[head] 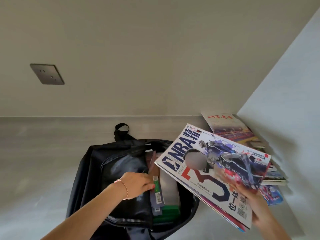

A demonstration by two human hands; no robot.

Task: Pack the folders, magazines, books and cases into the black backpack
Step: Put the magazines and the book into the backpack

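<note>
- A black fabric backpack (121,170) lies unzipped on a pale grey surface (43,161), with books and cases standing on edge inside.
- Right of the backpack, a stack of glossy magazines (242,134) rests in the corner.
- Over the backpack's right rim, the right hand (256,203) grips several magazines, topmost a glossy NBA basketball magazine (216,170).
- The left hand (138,183), a red string bracelet (123,187) at the wrist, reaches into the backpack, fingers pressing against the books.

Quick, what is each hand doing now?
Left hand: open, fingers pressing books aside in the backpack.
Right hand: gripping magazines.
</note>
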